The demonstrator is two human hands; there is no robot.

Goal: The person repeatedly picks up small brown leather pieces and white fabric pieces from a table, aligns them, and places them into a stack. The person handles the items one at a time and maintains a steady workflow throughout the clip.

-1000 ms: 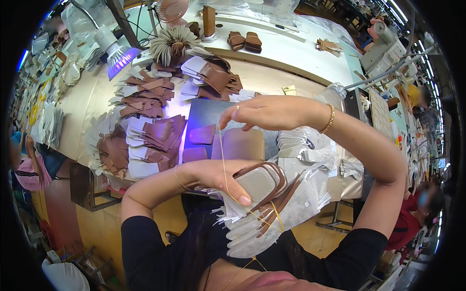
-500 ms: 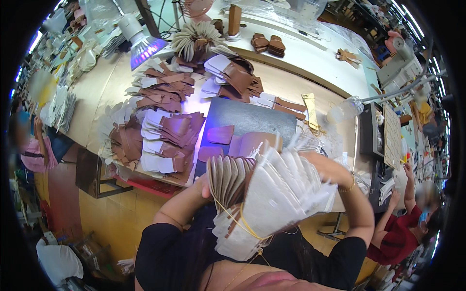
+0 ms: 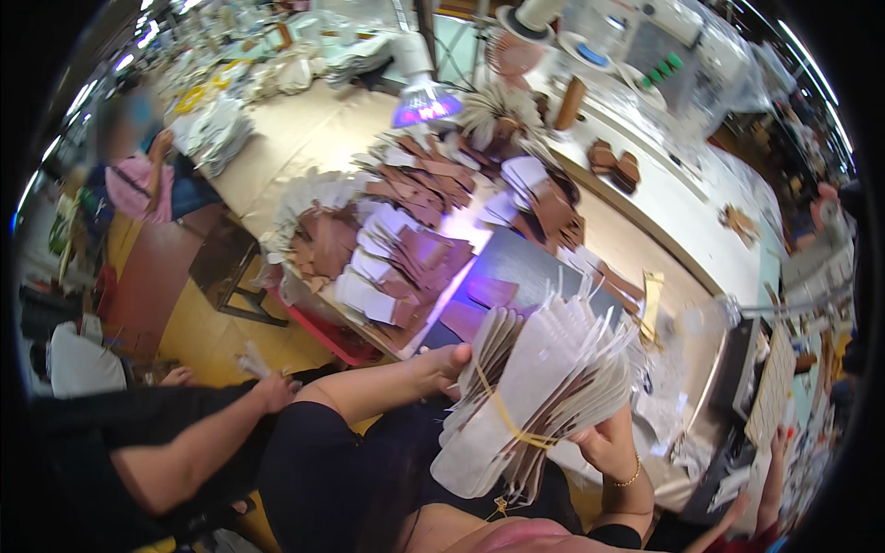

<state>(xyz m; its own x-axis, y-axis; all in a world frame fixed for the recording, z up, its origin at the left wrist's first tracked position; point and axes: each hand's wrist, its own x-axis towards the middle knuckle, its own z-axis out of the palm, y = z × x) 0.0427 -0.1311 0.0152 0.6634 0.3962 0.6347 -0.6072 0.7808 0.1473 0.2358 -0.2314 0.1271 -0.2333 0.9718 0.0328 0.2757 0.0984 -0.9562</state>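
- Pale grey-white and brown, the bundle of flat pieces point(image 3: 530, 387) is tilted, with a yellow band point(image 3: 502, 417) around it.
- To manage this hold well, I would support the bundle from both sides, keep the band flat and snug rather than biting into an edge, and leave the fanned ends uncrushed.
- From the right hand point(image 3: 608, 444), the bundle lies at 10 o'clock, touching; that hand is curled closed on its lower side, some fingers hidden.
- From the left hand point(image 3: 442, 370), it lies at 3 o'clock; that hand is half curled at its edge, and I cannot tell whether it grips or merely steadies.
- Beyond the bundle, a dark board point(image 3: 539, 258) sits at 12 o'clock, brown-and-white stacks point(image 3: 426, 253) between 10 and 11.
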